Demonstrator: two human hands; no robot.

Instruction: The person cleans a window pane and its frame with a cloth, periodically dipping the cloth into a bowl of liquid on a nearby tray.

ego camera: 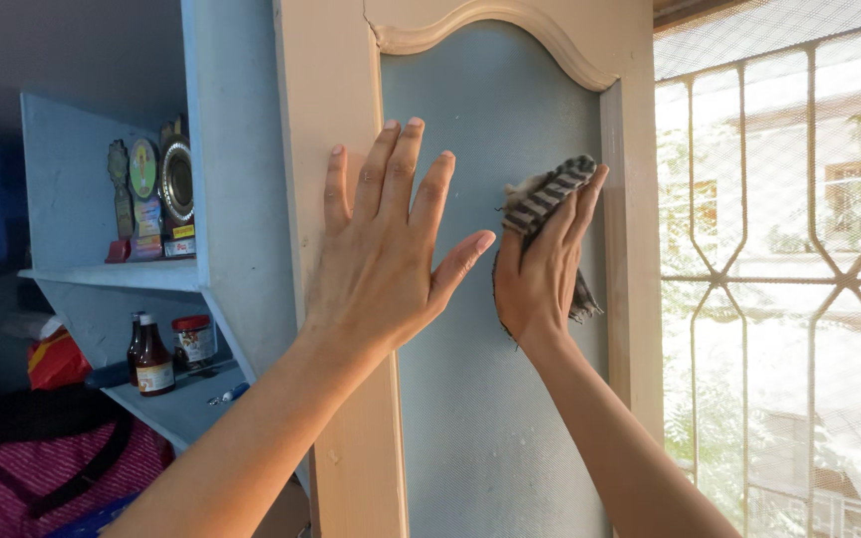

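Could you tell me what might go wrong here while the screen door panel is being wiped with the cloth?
1. The right hand presses the striped cloth against the mesh panel; hard pressure could stretch or tear the mesh.
2. The left hand lies flat across the door frame and mesh, so leaning on it may bow the panel.
3. The cloth looks frayed at its edge, and loose threads might snag on the mesh.
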